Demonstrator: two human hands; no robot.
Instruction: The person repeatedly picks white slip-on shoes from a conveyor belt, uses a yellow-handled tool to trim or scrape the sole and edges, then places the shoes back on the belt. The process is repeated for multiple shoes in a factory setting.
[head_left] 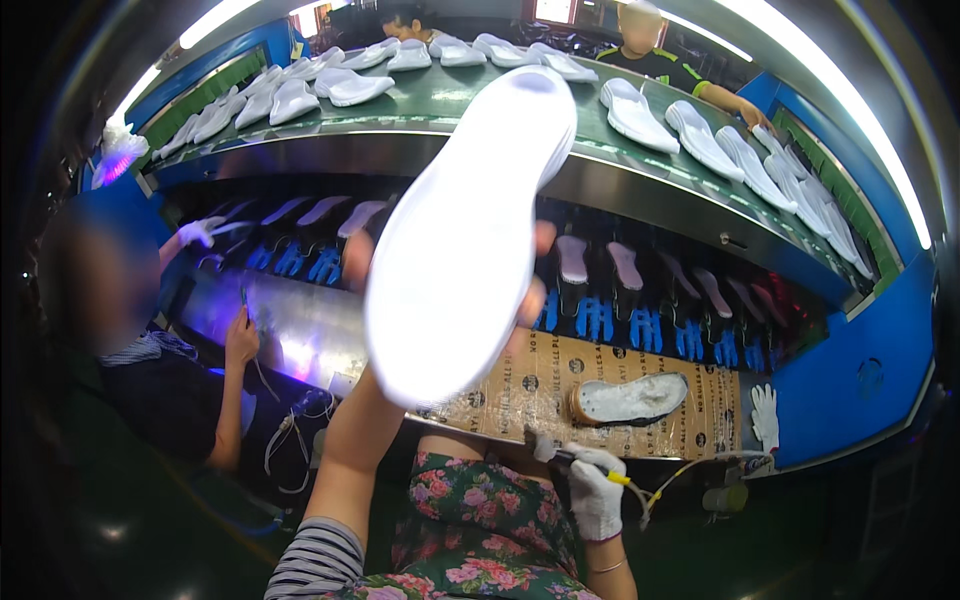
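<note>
My left hand (530, 303) is closed around a white shoe sole (455, 270), held up close in front of me. Its fingers show at both edges of the sole; the palm is hidden behind it. Low down on the right, my right hand (597, 497), in a white knit glove, grips a dark-handled brush (545, 446). A yellow fitting and a thin hose run from the brush's back end. On the brown-papered worktop lies a shoe-shaped piece (632, 399) with a whitish, rough-looking upper face, apart from both hands.
A green conveyor belt (440, 98) carries several white soles. Beneath it, pink sole-shaped pieces (573, 260) hang above blue clips (594, 320). A white glove (764, 415) lies at the worktop's right end. One person works at my left; others are beyond the belt.
</note>
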